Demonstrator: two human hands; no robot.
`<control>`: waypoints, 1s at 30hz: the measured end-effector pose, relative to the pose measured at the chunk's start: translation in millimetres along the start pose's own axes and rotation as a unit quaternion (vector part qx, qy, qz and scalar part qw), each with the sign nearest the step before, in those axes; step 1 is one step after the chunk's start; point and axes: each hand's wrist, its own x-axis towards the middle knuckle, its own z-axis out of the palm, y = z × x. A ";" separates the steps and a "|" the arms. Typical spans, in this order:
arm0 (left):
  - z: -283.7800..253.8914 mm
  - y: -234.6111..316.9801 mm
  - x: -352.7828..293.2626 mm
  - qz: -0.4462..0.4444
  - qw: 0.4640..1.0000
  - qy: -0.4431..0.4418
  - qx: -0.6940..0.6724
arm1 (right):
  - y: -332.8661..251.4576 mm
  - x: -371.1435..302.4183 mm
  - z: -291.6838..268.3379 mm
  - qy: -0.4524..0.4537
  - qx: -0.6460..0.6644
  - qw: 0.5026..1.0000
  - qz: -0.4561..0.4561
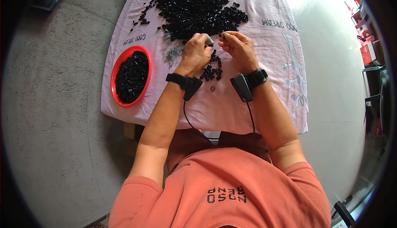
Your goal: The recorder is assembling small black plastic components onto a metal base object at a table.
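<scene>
My left hand (195,53) is closed, with a small greyish piece (209,41) showing at its fingertips; its kind is too small to make out. My right hand (240,51) pinches a small black plastic part (222,34) between thumb and forefinger. Both hands work close together at the near edge of a large heap of small black plastic parts (194,8). Beside my left hand lies a loose pile of thin silvery wire-like pieces (172,53). Several black parts (211,71) lie in a small group between my wrists, with a small dark ring (212,89) nearer to me.
A red oval basin (113,88) full of black parts stands at the table's left edge. A pale pink printed cloth (273,58) covers the table. Each wrist wears a strapped black device (241,87) with a cable. Shelves with boxes (368,53) line the far right.
</scene>
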 end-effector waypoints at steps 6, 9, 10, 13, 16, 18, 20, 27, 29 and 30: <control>-30.3 19.7 -0.1 -0.128 0.964 0.003 -0.232 | 2.6 -0.8 -0.3 -0.031 -0.067 0.997 0.003; -31.2 24.1 -2.8 -0.095 0.963 0.038 -0.248 | 2.7 -5.8 5.8 -0.052 -0.126 0.991 -0.001; -31.5 24.8 -3.9 -0.079 0.964 0.052 -0.250 | 2.9 -7.5 8.6 -0.057 -0.147 0.987 -0.003; -30.5 24.0 -5.7 -0.064 0.978 0.069 -0.185 | 4.5 -9.7 11.2 -0.075 -0.150 0.986 -0.001; -32.7 27.0 -9.8 -0.092 0.977 0.047 -0.189 | 6.5 -10.4 11.2 -0.077 -0.145 0.986 -0.001; -31.5 25.4 -10.7 -0.083 0.976 0.054 -0.193 | 7.7 -9.7 11.3 -0.078 -0.139 0.987 -0.008; -30.9 26.4 -11.0 -0.087 0.973 0.056 -0.208 | 8.3 -10.0 11.1 -0.077 -0.137 0.988 -0.011; -30.9 29.6 -12.7 -0.113 0.958 0.055 -0.258 | 7.2 -12.3 13.5 -0.071 -0.137 0.988 -0.004; -29.1 27.7 -13.8 -0.111 0.958 0.055 -0.259 | 6.7 -13.5 15.3 -0.072 -0.134 0.988 0.000; -28.1 27.0 -14.2 -0.112 0.959 0.052 -0.255 | 6.7 -14.3 16.4 -0.073 -0.131 0.989 0.001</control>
